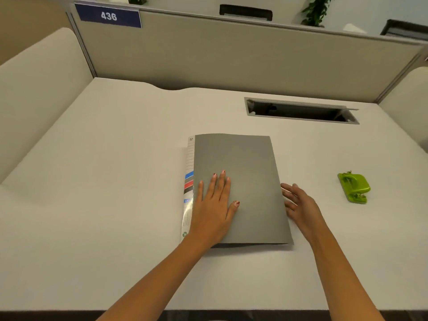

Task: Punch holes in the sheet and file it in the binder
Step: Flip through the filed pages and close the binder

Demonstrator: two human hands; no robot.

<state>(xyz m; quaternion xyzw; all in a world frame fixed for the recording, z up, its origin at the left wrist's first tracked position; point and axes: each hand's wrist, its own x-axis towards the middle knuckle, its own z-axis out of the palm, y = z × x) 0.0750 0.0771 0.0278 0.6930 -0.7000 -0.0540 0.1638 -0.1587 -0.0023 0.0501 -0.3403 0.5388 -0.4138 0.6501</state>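
— Where does the binder sit?

— The grey binder (243,163) lies shut and flat in the middle of the white desk (115,181), its spine towards 9 o'clock. A printed label strip (189,181) with blue, red and dark bands runs along that spine edge.

— And the left hand?

— The left hand (214,205) lies palm down on the cover, near the binder's 7 o'clock corner. Its fingers are straight and slightly spread and point to 12 o'clock, with the thumb out towards 3 o'clock. It presses or rests flat and grips nothing.

— The right one?

— The right hand (301,202) is at the binder's 3 o'clock edge, low on the desk. Its fingers are stretched out and a little apart, aimed at the rim of the cover. I cannot tell whether the fingertips touch the rim or stop just beside it – nothing is pinched that I can see.

— Where is the punch?

— A green hole punch (354,187) stands at 3 o'clock from the binder, well apart from both hands.

— Anything else?

— A rectangular cable opening (301,111) is cut into the desk at 1 o'clock. Behind it rises a beige partition (208,54) with a blue plate reading 436 (108,16) at 11 o'clock, and a leafy plant (317,8) shows above it at 1 o'clock.
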